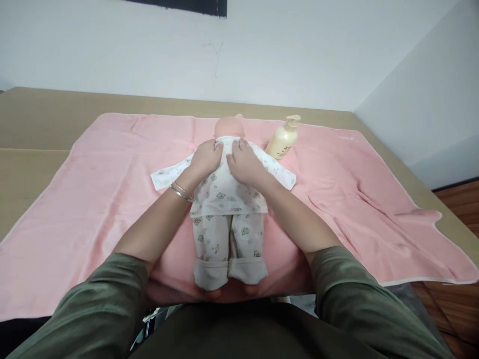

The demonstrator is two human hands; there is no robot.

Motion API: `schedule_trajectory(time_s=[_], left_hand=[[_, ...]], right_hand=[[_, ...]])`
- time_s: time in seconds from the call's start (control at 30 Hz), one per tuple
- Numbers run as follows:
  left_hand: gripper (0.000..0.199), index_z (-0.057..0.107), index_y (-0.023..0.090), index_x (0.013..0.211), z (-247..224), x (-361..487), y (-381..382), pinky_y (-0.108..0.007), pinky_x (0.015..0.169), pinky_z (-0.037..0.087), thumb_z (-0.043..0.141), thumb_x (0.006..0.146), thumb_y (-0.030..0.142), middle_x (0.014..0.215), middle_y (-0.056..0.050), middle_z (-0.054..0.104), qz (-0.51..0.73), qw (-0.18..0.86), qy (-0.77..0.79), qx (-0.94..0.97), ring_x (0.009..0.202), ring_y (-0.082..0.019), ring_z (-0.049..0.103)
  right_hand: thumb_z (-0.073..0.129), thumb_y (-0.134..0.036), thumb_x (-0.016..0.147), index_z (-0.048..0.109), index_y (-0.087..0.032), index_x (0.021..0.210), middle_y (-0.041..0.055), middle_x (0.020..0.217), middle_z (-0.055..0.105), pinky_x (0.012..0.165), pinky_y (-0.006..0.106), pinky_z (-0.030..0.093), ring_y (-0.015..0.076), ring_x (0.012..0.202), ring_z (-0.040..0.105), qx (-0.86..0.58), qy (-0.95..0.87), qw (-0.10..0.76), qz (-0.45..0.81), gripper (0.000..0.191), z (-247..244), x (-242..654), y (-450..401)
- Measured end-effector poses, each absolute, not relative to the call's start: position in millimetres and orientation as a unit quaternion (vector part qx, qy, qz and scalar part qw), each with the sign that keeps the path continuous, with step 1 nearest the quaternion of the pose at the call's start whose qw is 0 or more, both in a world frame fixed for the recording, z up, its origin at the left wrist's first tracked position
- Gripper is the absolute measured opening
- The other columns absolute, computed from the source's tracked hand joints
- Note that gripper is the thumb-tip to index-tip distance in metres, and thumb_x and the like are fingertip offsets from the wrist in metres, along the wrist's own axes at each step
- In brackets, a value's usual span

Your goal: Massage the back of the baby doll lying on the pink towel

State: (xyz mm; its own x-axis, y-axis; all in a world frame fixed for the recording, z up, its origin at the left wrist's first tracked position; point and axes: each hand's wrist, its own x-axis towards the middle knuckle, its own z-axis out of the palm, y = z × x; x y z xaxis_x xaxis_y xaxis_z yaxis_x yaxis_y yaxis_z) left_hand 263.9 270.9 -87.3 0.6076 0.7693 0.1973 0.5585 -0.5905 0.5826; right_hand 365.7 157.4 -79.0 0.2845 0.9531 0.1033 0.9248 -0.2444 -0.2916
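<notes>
A baby doll [230, 199] lies stretched out on a pink blanket [123, 164], its bald head [229, 127] at the far end and its feet towards me. It wears a white printed top and matching trousers with turned-up cuffs. My left hand [207, 158] rests on the doll's upper left side near the neck, thumb inward, its other fingers partly hidden. On the upper right side lies my right hand [245, 162], fingers pointing towards the neck and thumb apart. Both hands press on the top without lifting it. The doll's sleeves spread out to either side.
A cream pump bottle [283, 139] stands on the blanket right of the doll's head. Beneath the blanket is a tan tabletop [33, 117], with a white wall [149, 60] behind it. The blanket is wrinkled at the right and hangs over the near edge.
</notes>
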Motion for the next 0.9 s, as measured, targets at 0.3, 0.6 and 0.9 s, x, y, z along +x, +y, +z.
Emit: schedule_trajectory(time_s=[0.3,0.6,0.9], left_hand=[[0.050,0.067,0.007,0.139,-60.7,248.0,221.7,-0.050,0.124,0.046,0.044,0.094,0.009,0.144,-0.024,0.068,0.107,0.122,0.267,0.950,0.141,-0.037,0.062],[0.041,0.071,0.020,0.094,-90.9,260.3,277.4,-0.048,0.096,0.057,0.036,0.106,0.037,0.109,-0.021,0.080,0.200,0.239,0.393,0.865,0.102,-0.035,0.073],[0.050,0.073,0.016,0.114,-92.2,264.9,266.2,-0.044,0.106,0.054,0.030,0.108,0.039,0.123,-0.020,0.079,0.188,0.176,0.403,0.878,0.119,-0.034,0.072]], right_hand=[[0.033,-0.040,0.113,0.053,0.006,0.156,0.0296,0.167,0.049,0.136,0.056,0.031,0.0416,0.161,0.043,-0.826,-0.526,0.194,0.059,0.066,-76.6,393.9,173.8],[0.041,-0.021,0.104,0.039,-0.005,0.171,0.0179,0.181,0.029,0.139,0.069,0.019,0.0447,0.170,0.022,-0.785,-0.602,0.145,0.025,0.069,-72.0,321.1,141.1],[0.043,-0.042,0.110,0.059,0.001,0.148,0.0270,0.156,0.060,0.130,0.055,0.039,0.0403,0.148,0.055,-0.810,-0.533,0.240,0.052,0.060,-81.6,396.2,173.3]])
